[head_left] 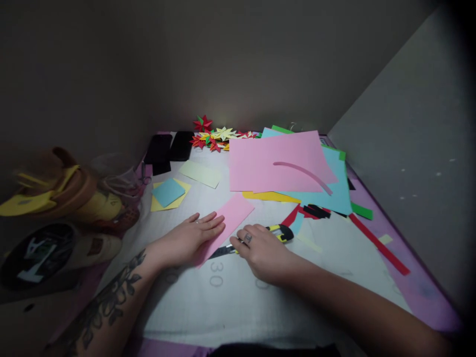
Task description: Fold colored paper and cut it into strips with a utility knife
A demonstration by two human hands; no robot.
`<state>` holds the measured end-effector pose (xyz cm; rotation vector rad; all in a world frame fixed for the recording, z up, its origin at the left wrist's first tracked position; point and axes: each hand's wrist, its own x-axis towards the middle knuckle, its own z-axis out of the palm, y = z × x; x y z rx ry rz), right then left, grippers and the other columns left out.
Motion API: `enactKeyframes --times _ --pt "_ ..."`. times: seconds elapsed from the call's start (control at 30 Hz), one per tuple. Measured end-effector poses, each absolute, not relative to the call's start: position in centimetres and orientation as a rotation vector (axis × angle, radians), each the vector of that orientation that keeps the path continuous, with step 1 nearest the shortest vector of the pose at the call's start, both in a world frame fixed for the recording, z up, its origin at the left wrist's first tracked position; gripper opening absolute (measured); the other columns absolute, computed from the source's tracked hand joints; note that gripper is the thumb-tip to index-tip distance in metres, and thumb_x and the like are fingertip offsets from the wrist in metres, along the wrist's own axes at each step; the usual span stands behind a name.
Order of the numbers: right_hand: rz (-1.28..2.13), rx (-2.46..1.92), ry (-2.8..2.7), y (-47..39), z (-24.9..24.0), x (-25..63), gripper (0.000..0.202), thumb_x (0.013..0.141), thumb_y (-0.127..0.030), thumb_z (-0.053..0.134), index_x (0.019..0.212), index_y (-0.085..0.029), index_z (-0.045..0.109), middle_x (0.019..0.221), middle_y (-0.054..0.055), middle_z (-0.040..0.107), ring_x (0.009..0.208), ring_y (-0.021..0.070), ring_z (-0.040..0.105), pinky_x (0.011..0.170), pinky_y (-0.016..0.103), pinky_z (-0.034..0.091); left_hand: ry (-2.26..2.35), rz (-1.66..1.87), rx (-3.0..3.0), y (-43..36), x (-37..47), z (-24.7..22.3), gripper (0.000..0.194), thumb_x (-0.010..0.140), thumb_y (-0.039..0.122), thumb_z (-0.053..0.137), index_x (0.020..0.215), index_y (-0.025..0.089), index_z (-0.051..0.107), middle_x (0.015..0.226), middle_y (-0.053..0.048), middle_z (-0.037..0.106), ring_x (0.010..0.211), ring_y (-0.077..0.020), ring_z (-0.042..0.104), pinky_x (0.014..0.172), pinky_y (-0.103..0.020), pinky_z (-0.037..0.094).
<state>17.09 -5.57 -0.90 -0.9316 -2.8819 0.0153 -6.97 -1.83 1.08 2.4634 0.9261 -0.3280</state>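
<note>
A strip of pink paper [235, 214] lies slantwise on the white gridded sheet. Flat on its left part rests my left hand [201, 233], fingers stretched out. My right hand [262, 250] is wrapped round a yellow and black utility knife [279, 231]. The knife's dark blade end points left and reaches the lower edge of the pink strip near my left hand. Above the hands lie large pink sheets [256, 166] on light blue paper [340, 191], with a curled pink strip [303, 171] on top.
Folded paper stars [223, 134] sit at the back beside two dark phones [182, 146]. Blue and yellow squares [169, 192] and a pale green piece [201, 173] lie left. Red strips [381, 245] and black scraps [316, 211] lie right. Cups [100, 203] stand at far left.
</note>
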Motion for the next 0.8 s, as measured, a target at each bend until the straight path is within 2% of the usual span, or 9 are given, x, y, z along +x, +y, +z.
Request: enactKeyframes --times 0.23,0.4,0.5,0.57,0.63,0.67,0.73,0.8 --pt "0.053 -0.845 -2.897 -6.3 -0.9 15.9 0.030 0.081 -0.012 0.048 0.109 -0.011 0.059 0.088 0.010 0.060 0.079 0.0229 0.045 0.071 0.037 0.031 0.940 -0.296 2.459 -1.8 -7.0 0.6 0.064 0.087 0.012 0.040 0.146 0.031 0.023 0.156 -0.001 0.017 0.143 -0.0206 0.013 0.111 -0.049 0.018" --pt "0.091 -0.829 -2.894 -6.9 -1.2 16.1 0.029 0.082 -0.011 0.048 0.109 -0.011 0.059 0.089 0.011 0.060 0.079 0.0233 0.046 0.071 0.037 0.032 0.939 -0.209 2.434 -1.8 -7.2 0.4 0.058 0.091 0.010 0.034 0.144 0.034 0.029 0.153 0.000 0.025 0.142 -0.0207 0.020 0.110 -0.051 0.020" --pt "0.174 -0.737 -2.910 -6.7 -0.8 16.5 0.030 0.082 -0.011 0.048 0.110 -0.012 0.059 0.089 0.010 0.060 0.080 0.0226 0.047 0.073 0.037 0.035 0.973 0.024 2.460 -1.7 -7.2 -0.1 0.048 0.090 0.013 0.040 0.134 0.032 0.048 0.145 -0.003 0.043 0.134 -0.0215 0.037 0.107 -0.046 0.029" --pt "0.244 -0.675 -2.880 -6.1 -0.1 17.6 0.032 0.083 -0.012 0.050 0.113 -0.014 0.058 0.091 0.009 0.060 0.082 0.0215 0.048 0.075 0.036 0.037 1.042 0.230 2.461 -1.8 -7.0 -0.2 0.035 0.090 0.016 0.044 0.117 0.026 0.063 0.134 -0.006 0.056 0.123 -0.0214 0.049 0.101 -0.041 0.038" --pt "0.269 -0.737 -2.774 -5.3 0.6 19.6 0.034 0.084 -0.013 0.050 0.117 -0.016 0.057 0.093 0.009 0.060 0.086 0.0211 0.049 0.077 0.035 0.039 1.140 0.354 2.448 -1.9 -6.5 -0.1 0.028 0.090 0.019 0.045 0.104 0.023 0.069 0.127 -0.007 0.060 0.115 -0.0211 0.054 0.097 -0.039 0.042" --pt "0.243 -0.828 -2.694 -4.7 1.0 20.9 0.035 0.084 -0.013 0.050 0.119 -0.017 0.057 0.095 0.009 0.060 0.088 0.0215 0.050 0.078 0.035 0.040 1.197 0.356 2.443 -2.0 -6.2 0.1 0.026 0.090 0.022 0.046 0.104 0.023 0.068 0.126 -0.008 0.060 0.114 -0.0217 0.054 0.097 -0.039 0.043" --pt "0.112 -1.060 -2.533 -3.4 1.5 23.7 0.035 0.086 -0.013 0.047 0.119 -0.018 0.058 0.100 0.012 0.060 0.093 0.0231 0.051 0.080 0.037 0.042 1.338 0.271 2.436 -2.4 -5.2 0.6 0.031 0.088 0.032 0.051 0.116 0.022 0.062 0.132 -0.010 0.055 0.118 -0.0261 0.050 0.098 -0.043 0.042" --pt "-0.080 -1.317 -2.426 -2.1 1.6 26.4 0.032 0.087 -0.013 0.047 0.116 -0.015 0.062 0.100 0.014 0.060 0.093 0.0251 0.052 0.079 0.039 0.042 1.474 0.133 2.423 -2.8 -3.9 1.0 0.056 0.081 0.043 0.060 0.131 0.019 0.050 0.141 -0.014 0.045 0.125 -0.0328 0.044 0.098 -0.049 0.040"
